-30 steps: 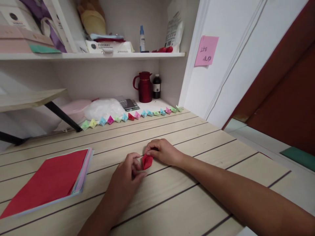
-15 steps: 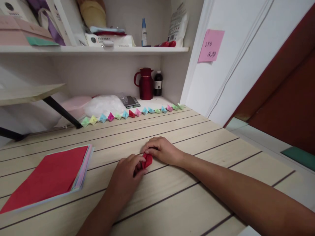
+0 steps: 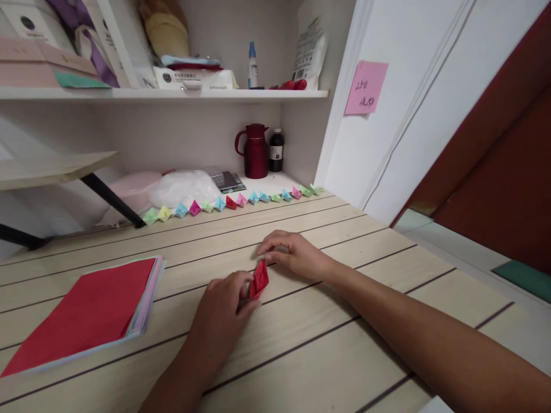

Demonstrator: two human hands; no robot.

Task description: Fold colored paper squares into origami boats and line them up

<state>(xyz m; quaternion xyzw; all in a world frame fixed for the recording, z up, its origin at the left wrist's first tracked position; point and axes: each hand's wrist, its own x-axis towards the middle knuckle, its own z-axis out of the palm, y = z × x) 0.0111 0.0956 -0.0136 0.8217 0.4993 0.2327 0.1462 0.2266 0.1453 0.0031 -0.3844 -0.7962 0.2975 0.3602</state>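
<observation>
A small red folded paper boat [image 3: 259,280] is low over the tabletop, between my two hands. My left hand [image 3: 228,298] grips its near left side between thumb and fingers. At its far tip is my right hand [image 3: 290,252], fingers curved and apart, with the thumb close to the paper; whether it touches I cannot tell. To the left lies a stack of coloured paper [image 3: 90,310] with a red sheet on top. Along the table's back edge runs a row of several small folded paper boats [image 3: 219,203] in green, yellow, blue, pink and red.
Behind the row stand a red jug [image 3: 256,152] and a dark bottle [image 3: 276,150]. A white plastic bag [image 3: 183,188] lies further left, near a small raised stand [image 3: 55,169] with black legs. A shelf [image 3: 206,94] with boxes hangs above; a pink note [image 3: 367,88] sticks to the wall.
My right hand has loosened and drawn slightly away from the red paper boat. More of the boat now shows, tilted in my left hand. The view has shifted slightly.
</observation>
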